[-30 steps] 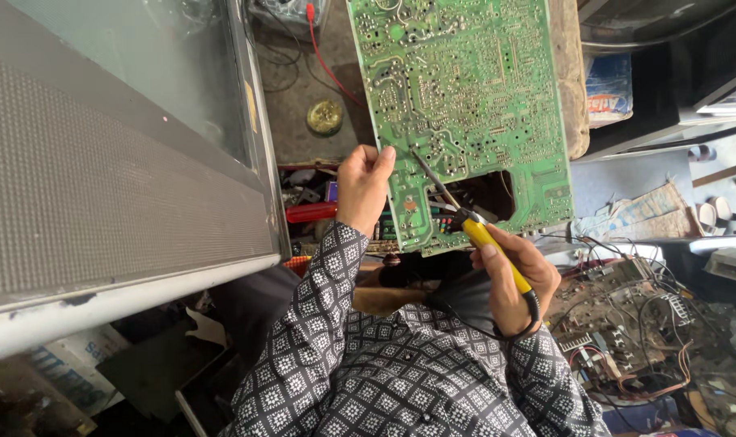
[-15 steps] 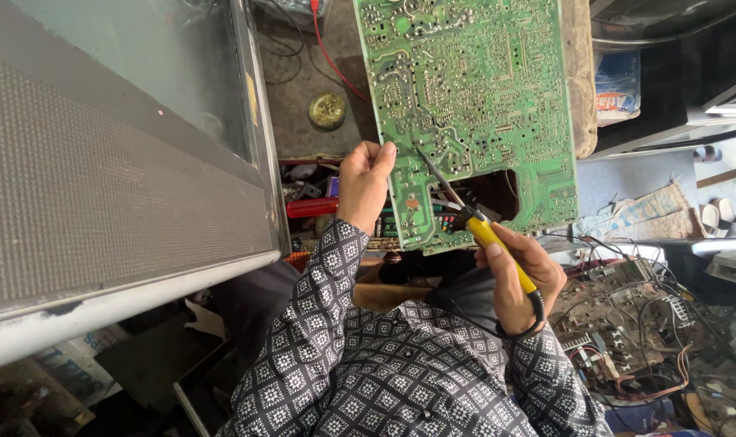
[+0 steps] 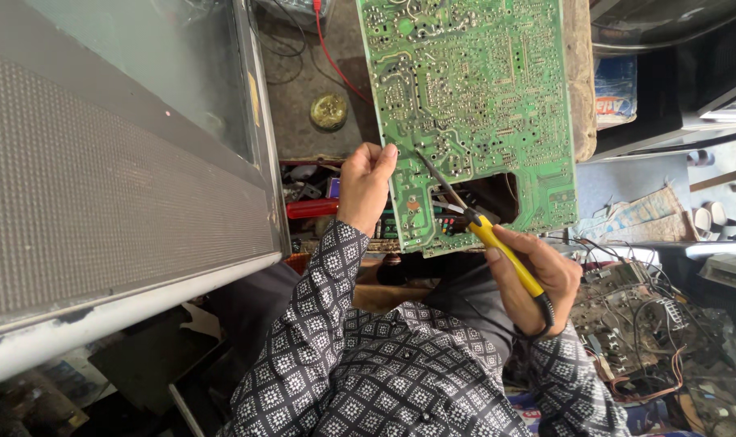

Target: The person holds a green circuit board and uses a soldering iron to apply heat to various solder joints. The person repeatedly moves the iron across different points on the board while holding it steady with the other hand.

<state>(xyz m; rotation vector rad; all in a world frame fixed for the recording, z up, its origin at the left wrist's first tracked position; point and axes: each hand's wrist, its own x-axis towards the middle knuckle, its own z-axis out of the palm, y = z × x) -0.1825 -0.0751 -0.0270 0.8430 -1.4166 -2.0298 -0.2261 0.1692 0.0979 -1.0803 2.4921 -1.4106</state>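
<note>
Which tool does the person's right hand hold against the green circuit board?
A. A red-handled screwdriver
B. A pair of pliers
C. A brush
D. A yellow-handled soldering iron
D: the right hand grips a yellow-handled soldering iron whose dark tip rests on the green circuit board, while the left hand steadies the board's edge.

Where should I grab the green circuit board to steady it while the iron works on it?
Grip the green circuit board by its bare left edge, coming from the left, as the left hand does. The solder face is dense with joints, and the soldering iron in the right hand occupies the lower middle.
</note>
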